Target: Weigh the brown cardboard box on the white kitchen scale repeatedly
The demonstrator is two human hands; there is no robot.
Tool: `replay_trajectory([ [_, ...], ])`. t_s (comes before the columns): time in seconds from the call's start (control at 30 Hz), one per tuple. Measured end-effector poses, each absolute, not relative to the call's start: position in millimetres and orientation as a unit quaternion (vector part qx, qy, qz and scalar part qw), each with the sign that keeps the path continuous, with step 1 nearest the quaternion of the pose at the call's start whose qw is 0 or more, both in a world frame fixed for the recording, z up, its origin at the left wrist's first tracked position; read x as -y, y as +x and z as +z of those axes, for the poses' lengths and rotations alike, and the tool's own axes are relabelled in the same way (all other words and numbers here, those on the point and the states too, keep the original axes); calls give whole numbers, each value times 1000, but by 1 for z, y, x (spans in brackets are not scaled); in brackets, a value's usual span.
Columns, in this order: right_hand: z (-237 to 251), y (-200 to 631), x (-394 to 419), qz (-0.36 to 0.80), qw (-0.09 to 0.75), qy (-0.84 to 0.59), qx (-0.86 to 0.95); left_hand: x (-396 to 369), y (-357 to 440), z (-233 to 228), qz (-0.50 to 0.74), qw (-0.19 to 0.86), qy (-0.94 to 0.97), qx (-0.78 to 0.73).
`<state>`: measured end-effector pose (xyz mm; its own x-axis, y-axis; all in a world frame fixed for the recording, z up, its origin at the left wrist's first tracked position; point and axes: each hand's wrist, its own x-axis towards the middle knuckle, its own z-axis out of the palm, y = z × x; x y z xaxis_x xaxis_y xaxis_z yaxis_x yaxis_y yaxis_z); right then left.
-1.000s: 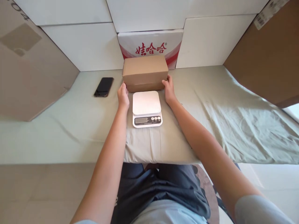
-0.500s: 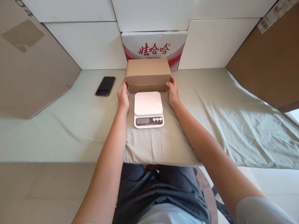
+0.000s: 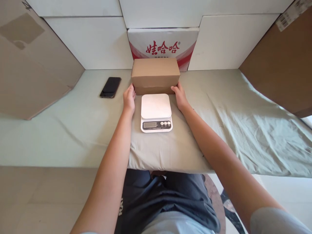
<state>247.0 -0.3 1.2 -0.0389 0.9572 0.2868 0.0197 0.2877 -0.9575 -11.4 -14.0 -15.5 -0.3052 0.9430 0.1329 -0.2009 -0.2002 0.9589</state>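
Note:
A closed brown cardboard box sits on the cloth-covered table, behind a white digital kitchen scale. My left hand is against the box's lower left corner, its fingers partly hidden by the box's side. At the lower right corner my right hand grips the box, with the thumb on the front face and the other fingers out of sight round the side. Nothing lies on the scale's flat plate, and its small grey display shows no digits I can make out.
A black phone lies left of the box. White boxes and a white-and-red printed carton form a wall behind. Large cardboard boxes flank the table at left and right. Green cloth covers the tabletop.
The camera view has shifted slightly. My right thumb has moved further onto the front of the box, and both hands remain at its sides. The box and scale look otherwise unmoved.

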Motion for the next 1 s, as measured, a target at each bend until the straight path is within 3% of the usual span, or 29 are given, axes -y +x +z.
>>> replay_trajectory([
  [0.33, 18, 243, 8, 415, 574, -390, 588, 34, -8, 6, 671, 386, 449, -447],
  [0.57, 59, 250, 74, 375, 592, -356, 618, 115, -10, 33, 693, 330, 478, -428],
  [0.77, 34, 253, 148, 381, 599, -383, 591, 172, 1, 15, 695, 326, 450, -456],
  [1.0, 16, 248, 150, 384, 637, -385, 547, 180, 5, 3, 702, 319, 427, -472],
])
